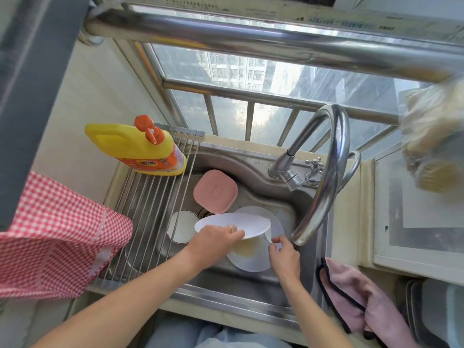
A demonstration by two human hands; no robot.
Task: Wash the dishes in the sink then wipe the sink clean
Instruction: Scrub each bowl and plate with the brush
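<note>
My left hand (216, 241) grips the near rim of a white plate (241, 223) and holds it tilted above the steel sink (226, 292). Under it lies a second white plate (251, 259) with a yellowish stain. My right hand (282, 254) touches that lower plate's right edge with curled fingers, below the faucet spout (324, 187). A pink square lid (216, 190) leans at the back of the basin, and a white bowl (182, 228) sits at the left under the rack bars.
A roll-up drying rack (150, 202) spans the sink's left side, with a yellow detergent bottle (135, 148) at its far end. A red checked cloth (55, 237) hangs at the left. A pink cloth (351, 295) lies on the right counter. Window bars stand behind.
</note>
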